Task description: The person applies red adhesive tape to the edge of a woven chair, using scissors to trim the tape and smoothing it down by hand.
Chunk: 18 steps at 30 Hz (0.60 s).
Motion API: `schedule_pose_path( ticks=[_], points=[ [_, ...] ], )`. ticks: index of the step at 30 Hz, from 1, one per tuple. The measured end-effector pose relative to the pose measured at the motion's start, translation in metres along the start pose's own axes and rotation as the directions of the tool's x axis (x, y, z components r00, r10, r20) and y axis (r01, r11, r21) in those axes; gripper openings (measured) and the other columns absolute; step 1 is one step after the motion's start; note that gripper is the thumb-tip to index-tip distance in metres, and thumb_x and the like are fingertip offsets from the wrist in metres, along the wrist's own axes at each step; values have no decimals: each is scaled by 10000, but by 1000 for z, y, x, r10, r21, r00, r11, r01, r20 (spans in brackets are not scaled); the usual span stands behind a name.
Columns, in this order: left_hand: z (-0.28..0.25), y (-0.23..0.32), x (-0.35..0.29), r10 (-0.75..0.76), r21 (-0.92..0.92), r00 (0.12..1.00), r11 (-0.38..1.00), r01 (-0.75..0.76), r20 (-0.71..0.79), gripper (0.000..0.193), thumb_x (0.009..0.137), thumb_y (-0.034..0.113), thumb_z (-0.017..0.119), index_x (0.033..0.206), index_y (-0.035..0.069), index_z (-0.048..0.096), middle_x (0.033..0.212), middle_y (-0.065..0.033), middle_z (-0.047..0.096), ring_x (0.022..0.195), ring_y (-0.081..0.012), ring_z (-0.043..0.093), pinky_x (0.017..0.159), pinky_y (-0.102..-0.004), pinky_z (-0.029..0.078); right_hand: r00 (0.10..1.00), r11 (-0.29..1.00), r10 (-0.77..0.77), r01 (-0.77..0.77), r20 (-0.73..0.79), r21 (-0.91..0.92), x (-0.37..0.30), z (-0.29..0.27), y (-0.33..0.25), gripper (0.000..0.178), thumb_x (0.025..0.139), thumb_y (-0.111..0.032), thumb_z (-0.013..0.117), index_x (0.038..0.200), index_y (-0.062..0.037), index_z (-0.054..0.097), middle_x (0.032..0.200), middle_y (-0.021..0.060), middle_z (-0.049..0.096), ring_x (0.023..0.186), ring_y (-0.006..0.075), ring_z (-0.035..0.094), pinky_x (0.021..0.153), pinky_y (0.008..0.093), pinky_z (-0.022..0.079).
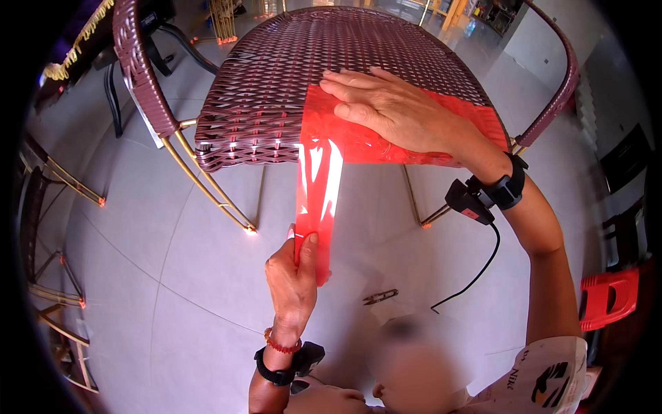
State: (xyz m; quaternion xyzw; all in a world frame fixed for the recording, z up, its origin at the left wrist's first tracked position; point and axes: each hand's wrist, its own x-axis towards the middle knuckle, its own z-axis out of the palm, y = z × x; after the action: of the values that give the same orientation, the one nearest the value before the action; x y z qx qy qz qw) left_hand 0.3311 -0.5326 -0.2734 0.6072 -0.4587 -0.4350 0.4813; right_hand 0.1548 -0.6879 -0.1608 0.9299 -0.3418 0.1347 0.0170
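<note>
A dark brown woven chair seat (252,114) stands in front of me. Glossy red plastic film (455,114) covers its front right part, and a narrow red strip (318,186) of it hangs over the front edge. The lower end of that strip is pinched between the thumb and fingers of my left hand (293,276), below the seat. My right hand (393,110) lies flat on the film on top of the seat, fingers stretched out to the left. What lies under my palm is hidden.
Small thread snips (380,297) lie on the tiled floor. A red plastic stool (610,300) is at the right. Curved wrapped armrests (148,83) rise beside the seat. Other metal-legged frames (65,283) stand at left. Near the lower edge is a person's blurred head (417,366).
</note>
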Motion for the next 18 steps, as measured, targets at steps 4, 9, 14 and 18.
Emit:
schedule_pose_path(
  ticks=[4,9,14,18],
  points=[
    [5,-4,3,11,42,1000,999,-12,3,405,916,276,505,663,-40,523,505,-95,530,420,-177,569,395,-280,412,985,974,169,-173,-41,-149,-2,-11,5,634,910,-515,290,1273,-20,448,1361,122,397,1297,243,310,1076,424,194],
    [-1,-12,10,13,-12,1000,1000,-13,3,389,910,300,512,723,-39,552,535,-88,548,427,-175,557,400,-290,412,933,983,-141,93,-330,-157,0,26,-45,658,838,-441,506,1274,39,398,1293,198,440,1239,299,381,1029,465,270],
    [18,-36,38,29,-43,1000,999,-28,11,371,893,311,548,929,-55,504,572,-111,562,455,-158,554,404,-288,409,951,979,-80,19,-297,-201,-46,26,-58,645,760,-296,639,1264,28,401,1265,198,453,1213,298,402,1007,466,300],
    [23,-27,51,15,-88,999,996,-19,-39,440,877,311,576,1096,-31,409,626,-132,575,496,-140,544,425,-276,415,953,990,-135,116,-272,-85,-120,66,-68,459,734,-153,659,1159,-37,532,1207,148,493,1135,310,467,947,466,366]
  ],
)
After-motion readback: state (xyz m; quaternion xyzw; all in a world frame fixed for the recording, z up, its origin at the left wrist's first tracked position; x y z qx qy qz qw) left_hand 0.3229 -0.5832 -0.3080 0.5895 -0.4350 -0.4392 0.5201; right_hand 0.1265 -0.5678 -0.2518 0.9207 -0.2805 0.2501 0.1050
